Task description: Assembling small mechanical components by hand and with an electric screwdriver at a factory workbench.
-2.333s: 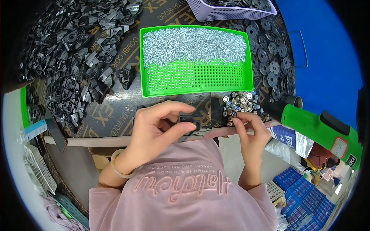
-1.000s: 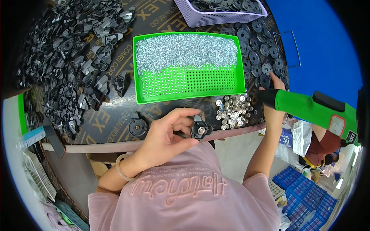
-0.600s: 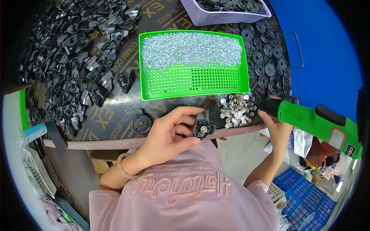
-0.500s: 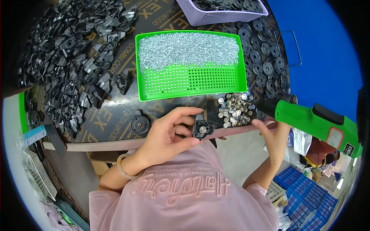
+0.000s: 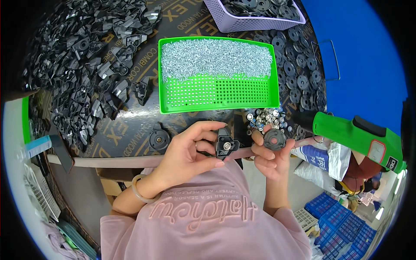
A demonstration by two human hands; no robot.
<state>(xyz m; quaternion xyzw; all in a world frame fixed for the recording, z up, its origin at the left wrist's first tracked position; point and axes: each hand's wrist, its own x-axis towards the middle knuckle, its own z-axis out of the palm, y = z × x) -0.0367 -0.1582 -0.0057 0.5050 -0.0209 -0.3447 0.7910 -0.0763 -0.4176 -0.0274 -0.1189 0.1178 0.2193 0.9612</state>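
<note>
In my left hand (image 5: 184, 149), thumb and fingers pinch a black plastic bracket (image 5: 224, 147) that has a round metal piece at its middle. My right hand (image 5: 274, 162) grips a round black plastic disc (image 5: 274, 139) by its edge, just right of the bracket and apart from it. Behind the disc lies a heap of small metal cylinders (image 5: 263, 116) on the table, partly covered by my right hand. To the left of my left hand, another round black part (image 5: 159, 139) with a metal centre rests near the table's front edge.
A green perforated tray (image 5: 219, 106) full of small silvery screws stands in the middle. Many black brackets (image 5: 82, 91) cover the left side. Black discs (image 5: 302, 82) lie at right, below a lilac basket (image 5: 260, 24). A green power tool (image 5: 351, 136) juts in at right.
My right hand has moved left from near the tool and table edge, and now holds a black disc beside the bracket. My left hand has stayed almost still, keeping its bracket.
</note>
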